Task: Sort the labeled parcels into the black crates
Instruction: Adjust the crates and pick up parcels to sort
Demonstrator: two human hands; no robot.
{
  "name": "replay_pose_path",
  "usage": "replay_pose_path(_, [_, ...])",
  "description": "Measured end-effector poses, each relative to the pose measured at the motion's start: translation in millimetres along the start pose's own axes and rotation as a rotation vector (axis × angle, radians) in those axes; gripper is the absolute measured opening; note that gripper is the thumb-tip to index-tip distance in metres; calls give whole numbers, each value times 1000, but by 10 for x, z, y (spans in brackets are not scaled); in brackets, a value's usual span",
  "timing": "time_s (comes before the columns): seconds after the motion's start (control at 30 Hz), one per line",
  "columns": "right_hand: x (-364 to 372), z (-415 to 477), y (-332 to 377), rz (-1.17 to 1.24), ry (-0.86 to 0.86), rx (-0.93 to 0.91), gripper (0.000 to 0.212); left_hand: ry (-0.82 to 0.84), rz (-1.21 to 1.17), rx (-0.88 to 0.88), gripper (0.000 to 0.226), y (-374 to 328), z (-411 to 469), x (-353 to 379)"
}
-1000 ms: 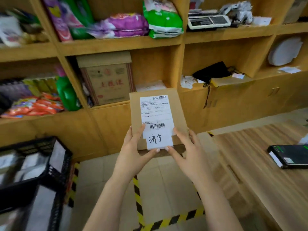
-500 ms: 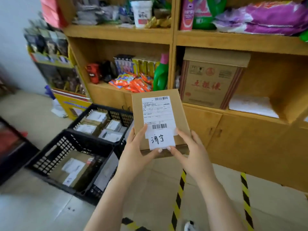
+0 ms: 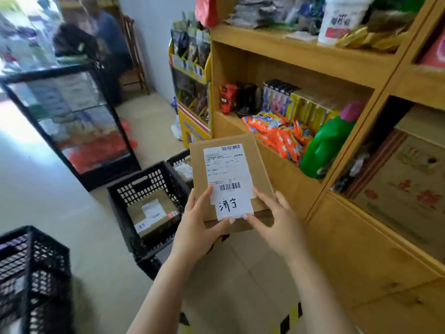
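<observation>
Shop floor w/ pale tiles (image 3: 48, 189), wooden shelves (image 3: 301, 56) on the right, glass cabinet (image 3: 72, 121) at left. Cardboard parcel (image 3: 260, 169) is held up in the air, above & just right of the nearest black crate (image 3: 144, 186). Its label (image 3: 226, 165) faces the camera, handwritten tab (image 3: 231, 204) at the bottom.

Left hand (image 3: 199, 227) grips the lower-left corner, thumb across the front by the tab. Right hand (image 3: 277, 225) pinches the lower-right corner the same way.

Nearest crate holds one boxed parcel (image 3: 154, 210) lying flat. 2nd crate (image 3: 178, 161) sits behind it, mostly hidden. 3rd crate (image 3: 31, 261) is bottom left, contents too blurred to tell.

Step in hand, my read: checking the destination tab, then choosing a crate. To do it well:
- Match the handwritten chars vs. the tab on the box already in the crate. That tab is too small to read from here, so lean in before committing.
- Lower w/ both hands, label up, and lay it flat. Don't drop it from height.
</observation>
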State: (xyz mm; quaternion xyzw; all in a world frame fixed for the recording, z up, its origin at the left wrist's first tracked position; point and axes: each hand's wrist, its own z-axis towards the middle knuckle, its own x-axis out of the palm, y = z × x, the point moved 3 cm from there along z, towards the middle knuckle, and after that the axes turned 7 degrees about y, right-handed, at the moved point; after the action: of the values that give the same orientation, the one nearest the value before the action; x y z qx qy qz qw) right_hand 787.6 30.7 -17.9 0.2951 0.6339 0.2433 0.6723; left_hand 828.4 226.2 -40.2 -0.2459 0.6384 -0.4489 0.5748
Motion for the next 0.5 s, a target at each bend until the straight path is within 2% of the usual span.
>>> replay_pose_path(0.23, [177,690,-169,105,88,-70,60,-73,-15,-125,101,285,391,-7])
replay_pose_path(0.5, [503,1786,28,87,107,-118,60,-139,-41,-143,96,616,1271,-420])
